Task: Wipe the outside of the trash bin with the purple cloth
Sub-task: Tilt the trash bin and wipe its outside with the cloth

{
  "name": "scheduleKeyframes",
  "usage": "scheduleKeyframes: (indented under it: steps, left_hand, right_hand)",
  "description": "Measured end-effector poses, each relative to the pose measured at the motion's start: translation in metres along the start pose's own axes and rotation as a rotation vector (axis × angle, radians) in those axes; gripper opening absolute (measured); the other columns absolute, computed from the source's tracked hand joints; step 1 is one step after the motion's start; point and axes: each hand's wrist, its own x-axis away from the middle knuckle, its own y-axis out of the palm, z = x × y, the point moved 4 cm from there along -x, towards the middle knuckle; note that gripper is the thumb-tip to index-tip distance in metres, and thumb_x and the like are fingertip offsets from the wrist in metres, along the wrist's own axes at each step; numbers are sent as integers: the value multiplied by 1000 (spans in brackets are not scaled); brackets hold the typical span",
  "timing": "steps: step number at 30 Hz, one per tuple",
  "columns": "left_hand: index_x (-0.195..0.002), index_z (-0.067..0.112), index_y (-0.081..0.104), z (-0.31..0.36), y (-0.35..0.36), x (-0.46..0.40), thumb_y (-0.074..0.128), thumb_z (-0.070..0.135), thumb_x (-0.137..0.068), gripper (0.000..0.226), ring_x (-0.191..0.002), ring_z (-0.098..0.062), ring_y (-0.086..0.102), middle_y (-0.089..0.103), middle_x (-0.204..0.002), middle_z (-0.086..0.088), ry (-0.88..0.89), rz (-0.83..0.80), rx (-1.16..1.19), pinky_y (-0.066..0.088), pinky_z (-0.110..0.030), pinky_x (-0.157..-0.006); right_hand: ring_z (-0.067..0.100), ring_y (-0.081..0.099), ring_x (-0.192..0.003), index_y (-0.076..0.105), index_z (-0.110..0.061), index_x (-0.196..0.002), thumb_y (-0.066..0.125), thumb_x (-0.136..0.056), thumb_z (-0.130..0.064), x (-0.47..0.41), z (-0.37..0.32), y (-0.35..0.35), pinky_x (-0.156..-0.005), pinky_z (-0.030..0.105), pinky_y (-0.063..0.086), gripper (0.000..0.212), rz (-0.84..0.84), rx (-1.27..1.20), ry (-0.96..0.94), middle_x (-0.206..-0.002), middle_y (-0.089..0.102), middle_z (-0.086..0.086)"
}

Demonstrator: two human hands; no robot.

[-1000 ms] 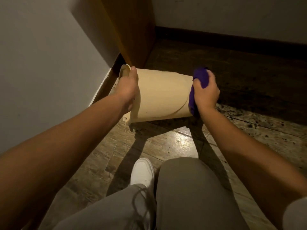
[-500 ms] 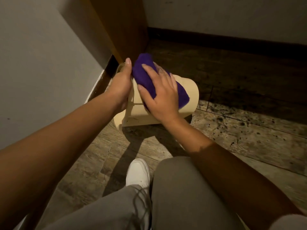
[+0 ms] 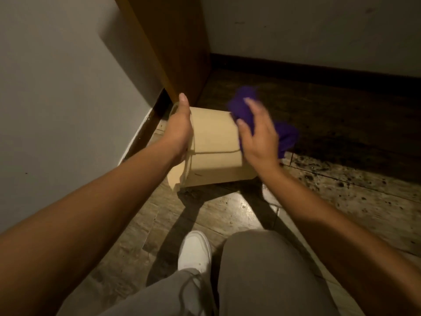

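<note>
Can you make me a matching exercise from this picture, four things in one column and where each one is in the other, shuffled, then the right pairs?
Column one:
1. trash bin
2. purple cloth
3. left hand
4. white shoe

Column two:
A. at the bottom, beside the grey trouser leg
B. tipped on its side on the wooden floor
C. under the right hand, at the bin's right end
D. gripping the bin's left end, near the wall

Pairs: 1-B, 2-C, 3-D, 4-A
</note>
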Motion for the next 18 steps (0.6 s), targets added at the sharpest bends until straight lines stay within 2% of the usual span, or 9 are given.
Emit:
scheduleKeyframes:
  steps: [1, 2, 4, 5, 6, 8, 11, 15, 18]
  left_hand:
    - [-125, 18, 67, 1, 4, -1, 26, 76, -100, 75, -105, -27, 78, 83, -109, -8, 16, -10, 7, 59, -42, -94]
    - [-125, 18, 68, 2, 8, -2, 24, 73, -102, 74, -109, -26, 76, 83, -110, -7, 37, -20, 13, 56, -37, -94]
    - [-123, 18, 69, 6, 10, 0, 21, 65, -107, 69, -109, -21, 74, 82, -107, -2, 95, -7, 13, 55, -26, -83]
    - [-119, 18, 70, 7, 8, -1, 21, 61, -108, 66, -103, -19, 75, 82, -102, -3, 100, -1, 24, 58, -27, -78]
    - [-119, 16, 69, 7, 6, -2, 23, 59, -109, 64, -102, -21, 75, 81, -105, -6, 99, 1, 31, 61, -33, -81]
    - [-133, 12, 63, 7, -1, -6, 27, 59, -109, 64, -116, -29, 71, 74, -125, -15, 84, -14, 32, 58, -46, -100]
    - [-153, 12, 47, 1, -13, -9, 36, 63, -104, 71, -138, -39, 55, 57, -151, -17, 23, 9, 3, 43, -57, -116]
    - [-156, 15, 40, -8, -21, -12, 39, 65, -102, 74, -140, -39, 52, 54, -154, -16, 14, 22, 4, 40, -58, -117]
    - [-157, 14, 40, -9, -17, -10, 38, 64, -103, 73, -142, -39, 49, 53, -155, -14, 35, 13, -29, 37, -60, -119]
  right_hand:
    - [32, 43, -145, 51, -16, -150, 57, -102, -29, 4, -21, 11, -117, 54, 31, 50, -35, -7, -61, -154, 50, 14]
    - [29, 40, -147, 50, -21, -150, 55, -102, -34, 10, -40, 21, -119, 56, 27, 50, -64, -9, -106, -156, 48, 10]
    - [26, 33, -151, 48, -26, -151, 51, -103, -40, 25, -63, 34, -123, 55, 20, 50, -88, -18, -177, -161, 42, 7]
    - [27, 31, -152, 48, -26, -151, 51, -103, -42, 31, -65, 36, -124, 55, 18, 51, -98, -12, -216, -162, 40, 8]
    - [28, 31, -152, 49, -25, -151, 52, -103, -43, 34, -61, 36, -124, 55, 18, 51, -115, 13, -268, -161, 41, 10]
    - [33, 39, -147, 53, -23, -146, 54, -100, -44, 31, -44, 31, -122, 57, 20, 51, -133, 105, -337, -156, 47, 14]
    - [37, 52, -133, 58, -20, -139, 52, -96, -46, 15, 2, 14, -114, 54, 33, 50, -46, 194, -138, -143, 57, 17]
    - [38, 59, -116, 53, -22, -145, 52, -99, -43, -3, 82, -27, -91, 39, 42, 50, 8, 272, 288, -132, 60, 17]
    - [33, 61, -115, 52, -25, -145, 57, -99, -41, -21, 104, -59, -92, 39, 46, 49, 80, 266, 338, -130, 62, 12]
